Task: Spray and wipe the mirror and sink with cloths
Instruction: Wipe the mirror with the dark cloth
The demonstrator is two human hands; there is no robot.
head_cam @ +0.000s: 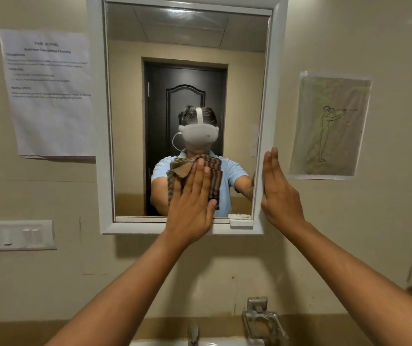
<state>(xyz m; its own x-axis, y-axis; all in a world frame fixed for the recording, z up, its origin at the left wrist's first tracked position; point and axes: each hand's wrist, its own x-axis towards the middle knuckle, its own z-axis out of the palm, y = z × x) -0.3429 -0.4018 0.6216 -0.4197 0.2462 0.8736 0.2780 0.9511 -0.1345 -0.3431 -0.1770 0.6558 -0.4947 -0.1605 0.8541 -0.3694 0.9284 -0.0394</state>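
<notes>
1. Two bare forearms reach up from the lower corners toward the wall, nearest the camera.
2. At the bottom edge, a slice of the white glossy sink [200, 342] shows, with a metal tap [193, 333] rising from its rim and a chrome wire soap holder [262, 320] fixed to the wall just to the right.
3. Pressed flat against the lower middle of the mirror [187, 71], the left hand [191, 206] has straight, slightly spread fingers and holds a cloth [175, 176] against the glass.
4. That cloth is a soft woven rag, brown with darker stripes, bunched and folded; it pokes out above and beside the fingers, touching the glass near the mirror's bottom edge.
5. Set edge-on, the right hand [278, 193] has its fingers straight and together, resting against the right side of the white frame [97, 121] near its lower right corner; it holds nothing.
6. Rectangular in shape, the mirror has a smooth white moulded frame and a small white ledge-like fitting at its bottom right corner.
7. Its glass reflects a person in a pale blue shirt wearing a white headset, with a dark panelled door behind.
8. Left of the mirror, a white printed sheet [47, 93] is stuck to the beige wall; below it sits a white plastic switch plate [15, 235].
9. Right of the mirror hangs a paper line drawing [329, 126] of a standing figure, under a clear cover.
</notes>
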